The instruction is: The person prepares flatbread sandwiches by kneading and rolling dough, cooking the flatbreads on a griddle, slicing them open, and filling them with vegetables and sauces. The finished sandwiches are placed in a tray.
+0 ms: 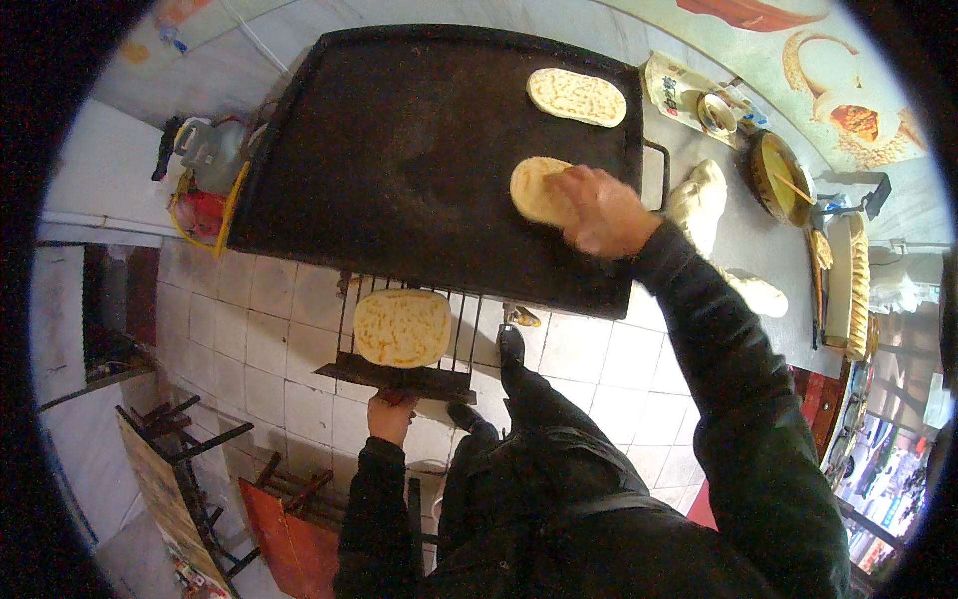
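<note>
My left hand grips the front handle of a pulled-out metal rack. A flat, rounded piece of flatbread with pale brown spots lies on the rack's bars. Over the large black griddle, my right hand has hold of the right end of an oval flatbread. The hand is a little blurred and hides part of that bread. Farther back, a second oval flatbread rests by the griddle's right edge.
To the right, a metal counter bears lumps of dough and a bowl of yellow liquid with a stick in it. A gas cylinder stands left of the griddle. Stools are at lower left on the tiled floor.
</note>
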